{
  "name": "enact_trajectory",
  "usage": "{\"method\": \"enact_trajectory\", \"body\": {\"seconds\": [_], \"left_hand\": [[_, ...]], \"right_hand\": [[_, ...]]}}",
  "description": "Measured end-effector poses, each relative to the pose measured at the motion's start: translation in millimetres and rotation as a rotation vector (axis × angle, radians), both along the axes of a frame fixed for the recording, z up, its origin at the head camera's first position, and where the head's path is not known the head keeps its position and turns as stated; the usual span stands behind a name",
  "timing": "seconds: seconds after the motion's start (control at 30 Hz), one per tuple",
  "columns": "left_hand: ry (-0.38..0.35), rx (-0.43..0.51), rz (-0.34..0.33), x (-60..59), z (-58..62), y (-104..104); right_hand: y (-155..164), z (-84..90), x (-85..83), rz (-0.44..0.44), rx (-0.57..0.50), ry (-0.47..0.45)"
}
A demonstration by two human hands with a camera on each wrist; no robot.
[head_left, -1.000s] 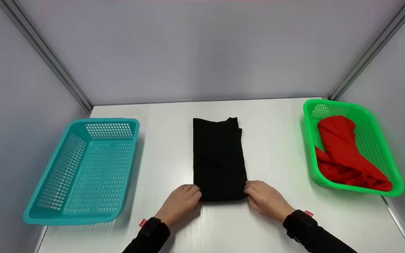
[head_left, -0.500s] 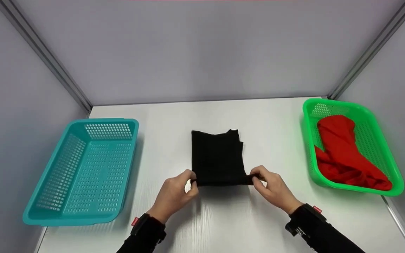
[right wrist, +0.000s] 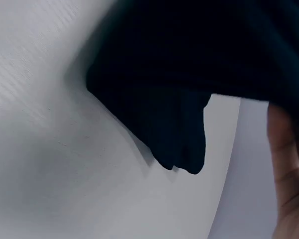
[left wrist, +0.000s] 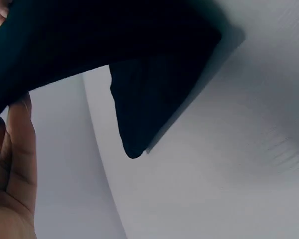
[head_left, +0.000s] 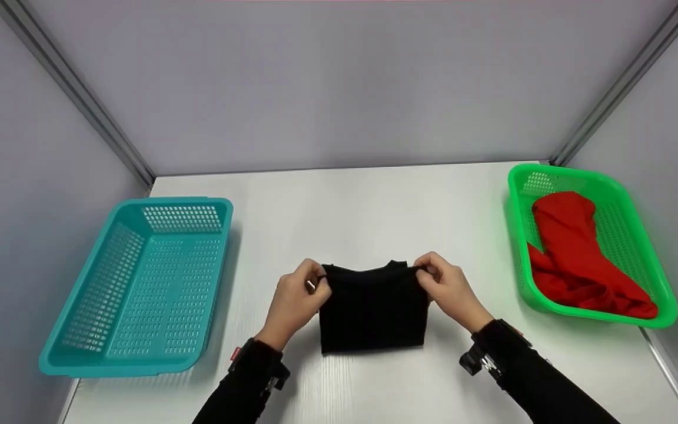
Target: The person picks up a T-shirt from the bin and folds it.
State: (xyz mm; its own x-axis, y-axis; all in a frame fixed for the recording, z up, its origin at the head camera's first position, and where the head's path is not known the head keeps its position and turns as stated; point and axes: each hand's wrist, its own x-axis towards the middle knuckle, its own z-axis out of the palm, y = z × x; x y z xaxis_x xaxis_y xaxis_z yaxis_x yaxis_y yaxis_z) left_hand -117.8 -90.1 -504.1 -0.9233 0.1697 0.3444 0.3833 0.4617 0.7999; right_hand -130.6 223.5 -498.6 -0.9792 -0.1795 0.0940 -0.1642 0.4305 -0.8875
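A folded black garment stands partly lifted over the white table in the head view. My left hand pinches one upper corner between thumb and fingers. At the opposite corner my right hand pinches the same edge. Seen from the left wrist, the raised layer of the black garment arches above a lower layer that lies on the table. The right wrist view has the garment bent over in the same way, with a gap under the raised layer. Its collar or sleeves cannot be made out.
To the left stands a teal perforated basket with nothing in it. A green basket at the right holds a crumpled red cloth. Grey panels wall in the white table at the back and sides.
Both hands have lifted the garment's near edge and carried it away from the person toward the far edge. The garment now looks shorter, doubled over. The baskets have stayed put.
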Motion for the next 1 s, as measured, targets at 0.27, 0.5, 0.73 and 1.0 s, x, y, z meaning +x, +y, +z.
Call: {"method": "enact_trajectory", "body": {"seconds": [0.27,0.5,0.73,1.0], "left_hand": [[-0.031,-0.163,0.129,-25.6,-14.0,3.6],[-0.102,-0.223,0.168,-38.6,-32.6,7.7],[-0.308,-0.139,0.185,-44.9,-52.4,12.4],[-0.372,-0.154,0.29,-47.7,-65.6,20.7]], "right_hand": [[-6.4,-11.2,-25.3,-0.042,0.148,0.044],[-7.3,-28.3,-39.3,-0.028,0.263,0.08],[-10.2,-46.2,-45.4,-0.065,0.287,0.007],[-17.3,-61.2,-44.7,-0.199,0.359,-0.115]]}}
